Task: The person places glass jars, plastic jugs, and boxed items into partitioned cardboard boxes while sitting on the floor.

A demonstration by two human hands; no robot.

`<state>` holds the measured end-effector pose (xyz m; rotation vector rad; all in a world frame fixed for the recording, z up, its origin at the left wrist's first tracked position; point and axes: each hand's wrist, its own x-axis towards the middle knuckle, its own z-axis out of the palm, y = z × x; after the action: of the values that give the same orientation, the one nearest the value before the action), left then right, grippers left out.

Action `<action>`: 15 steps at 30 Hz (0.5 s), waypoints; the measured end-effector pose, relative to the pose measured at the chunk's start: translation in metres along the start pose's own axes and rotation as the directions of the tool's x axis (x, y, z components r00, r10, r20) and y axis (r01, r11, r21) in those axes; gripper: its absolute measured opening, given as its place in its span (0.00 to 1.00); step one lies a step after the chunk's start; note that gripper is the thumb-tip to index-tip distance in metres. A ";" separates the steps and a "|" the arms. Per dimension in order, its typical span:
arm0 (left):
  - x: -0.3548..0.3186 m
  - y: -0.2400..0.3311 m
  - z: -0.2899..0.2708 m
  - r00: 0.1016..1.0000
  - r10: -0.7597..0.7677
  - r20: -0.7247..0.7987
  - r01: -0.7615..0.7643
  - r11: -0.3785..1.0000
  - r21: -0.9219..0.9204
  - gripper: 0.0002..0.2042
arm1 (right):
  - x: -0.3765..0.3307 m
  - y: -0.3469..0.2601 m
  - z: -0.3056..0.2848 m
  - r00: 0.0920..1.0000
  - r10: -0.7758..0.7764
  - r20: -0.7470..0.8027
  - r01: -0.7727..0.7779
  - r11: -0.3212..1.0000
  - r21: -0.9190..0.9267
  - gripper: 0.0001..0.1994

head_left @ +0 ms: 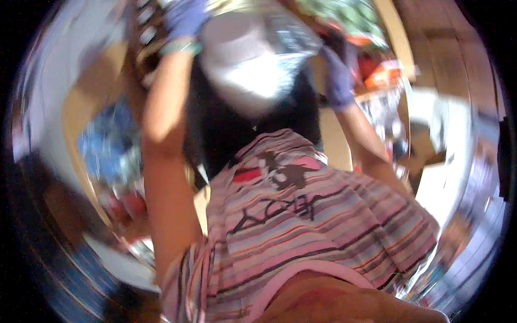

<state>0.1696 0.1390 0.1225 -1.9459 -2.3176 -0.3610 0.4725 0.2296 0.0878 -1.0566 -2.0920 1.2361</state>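
Striped shirt fills your near view. Your gloved left hand and gloved right hand are raised at either side of a silvery plastic bag, touching it; blur hides the fingers, so their grip cannot be told.

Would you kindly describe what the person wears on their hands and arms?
Both the left hand and the right hand wear blue-purple gloves. A green band circles the left wrist. The forearms are bare, with no long sleeves; the picture is blurred, so finer detail is unclear.
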 end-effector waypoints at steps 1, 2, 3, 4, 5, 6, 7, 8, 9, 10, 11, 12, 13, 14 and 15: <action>-0.006 -0.002 -0.001 1.000 0.007 0.021 -0.007 1.000 -0.012 0.18 | 0.021 0.055 -0.004 0.953 0.083 0.290 0.028 0.933 -0.359 0.19; -0.014 -0.011 0.006 0.998 -0.005 0.056 0.006 1.000 -0.018 0.18 | 0.031 0.003 0.019 0.953 0.049 0.300 -0.085 0.991 0.107 0.21; -0.011 -0.012 0.012 0.997 0.013 0.081 -0.010 0.999 -0.039 0.18 | 0.036 -0.053 0.031 0.957 0.023 0.288 -0.181 0.826 0.535 0.24; 0.006 0.004 0.014 0.992 0.071 0.107 -0.063 0.995 -0.073 0.19 | 0.069 -0.018 0.048 0.888 -0.306 0.342 0.178 0.916 0.358 0.25; 0.018 0.018 0.011 0.982 0.118 0.148 -0.107 0.991 -0.081 0.19 | 0.100 0.021 0.061 0.713 -0.601 0.362 0.540 0.799 0.263 0.27; 0.027 0.027 0.024 0.972 0.158 0.176 -0.139 0.984 -0.114 0.19 | 0.106 0.028 0.054 0.664 -0.598 0.449 0.637 0.767 0.081 0.26; 0.017 0.011 0.008 0.972 0.103 0.210 -0.090 0.993 -0.073 0.20 | 0.104 -0.004 0.062 0.645 -0.552 0.529 0.676 0.735 -0.058 0.26; 0.017 0.009 0.004 0.969 0.094 0.229 -0.081 0.995 -0.067 0.20 | 0.099 -0.016 0.059 0.648 -0.504 0.572 0.688 0.708 -0.155 0.26; 0.016 0.007 -0.001 0.964 0.083 0.253 -0.070 0.996 -0.059 0.20 | 0.093 -0.023 0.053 0.652 -0.468 0.597 0.691 0.692 -0.212 0.26; 0.014 0.005 -0.005 0.959 0.072 0.275 -0.061 0.997 -0.050 0.21 | 0.089 -0.029 0.049 0.651 -0.442 0.617 0.693 0.677 -0.246 0.25; 0.015 0.003 -0.008 0.955 0.060 0.290 -0.049 0.998 -0.046 0.21 | 0.085 -0.035 0.044 0.651 -0.418 0.633 0.694 0.667 -0.272 0.25; 0.014 0.000 -0.008 0.951 0.049 0.307 -0.037 0.998 -0.044 0.22 | 0.081 -0.038 0.041 0.649 -0.390 0.653 0.691 0.661 -0.292 0.25; 0.012 -0.004 -0.012 0.945 0.032 0.325 -0.020 0.999 -0.040 0.22 | 0.078 -0.042 0.041 0.635 -0.372 0.677 0.699 0.650 -0.298 0.25; 0.011 -0.008 -0.015 0.940 0.015 0.340 -0.003 0.999 -0.034 0.23 | 0.075 -0.048 0.044 0.616 -0.353 0.704 0.709 0.637 -0.302 0.24; 0.011 -0.011 -0.016 0.935 0.001 0.355 0.011 0.999 -0.033 0.23 | 0.073 -0.050 0.043 0.590 -0.334 0.735 0.720 0.630 -0.292 0.24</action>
<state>0.1560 0.1443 0.1392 -2.1780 -2.5402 -0.0476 0.3804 0.2523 0.1133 -0.0308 -3.1100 0.6516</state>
